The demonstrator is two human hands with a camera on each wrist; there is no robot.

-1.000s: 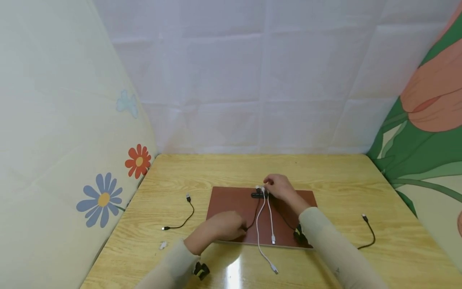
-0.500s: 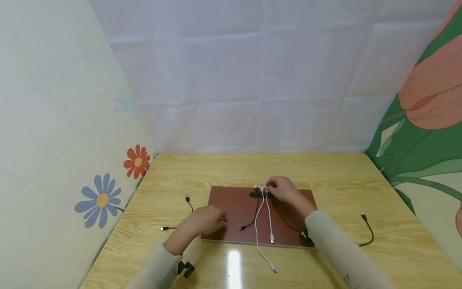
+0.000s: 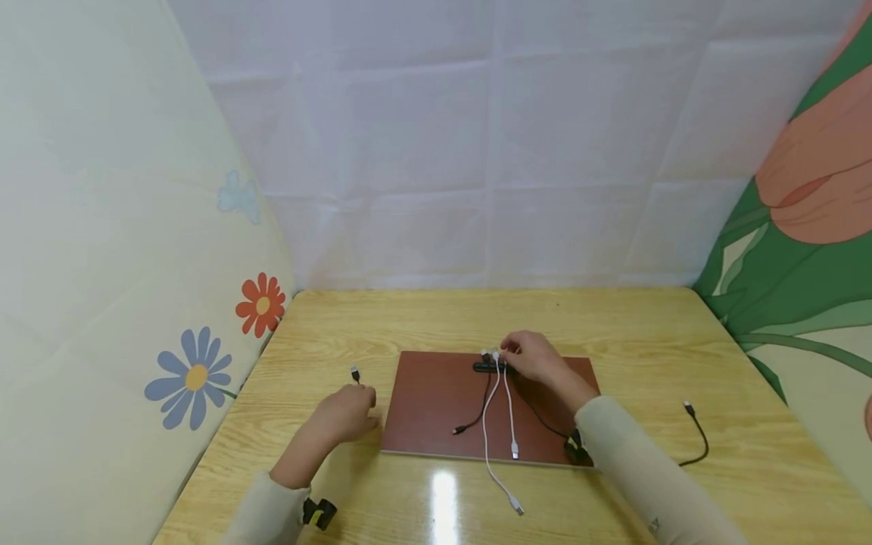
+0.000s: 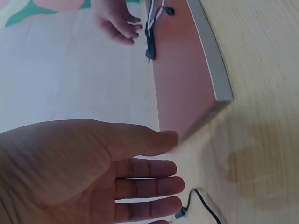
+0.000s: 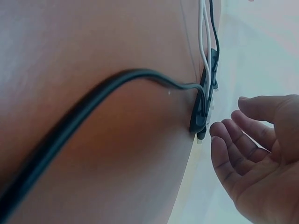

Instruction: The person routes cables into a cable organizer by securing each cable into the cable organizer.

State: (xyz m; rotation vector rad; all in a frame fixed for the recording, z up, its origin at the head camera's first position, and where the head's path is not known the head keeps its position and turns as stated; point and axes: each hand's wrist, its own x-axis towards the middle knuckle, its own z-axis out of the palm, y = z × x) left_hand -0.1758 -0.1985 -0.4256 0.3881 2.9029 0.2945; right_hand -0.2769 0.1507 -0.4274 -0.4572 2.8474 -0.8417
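Observation:
My left hand is over the table left of the brown-red board, fingers stretched out and holding nothing. Beneath it lies a short black USB cable, mostly hidden in the head view; its plug shows by the fingertips in the left wrist view. At the board's far edge sits a black cable holder with black and white cables in its slots. My right hand hovers beside the holder's end, its fingers loosely bent and nothing between them. One black cable runs from that end toward the wrist.
Two white cables hang down across the board, one reaching past its front edge onto the table. Left of them a black cable ends on the board. Another black cable lies at the right. Printed cloth walls surround the table.
My left hand has let go of the black cable end on the board and moved left to the loose cable on the table. My right hand stays by the holder, having shifted slightly right.

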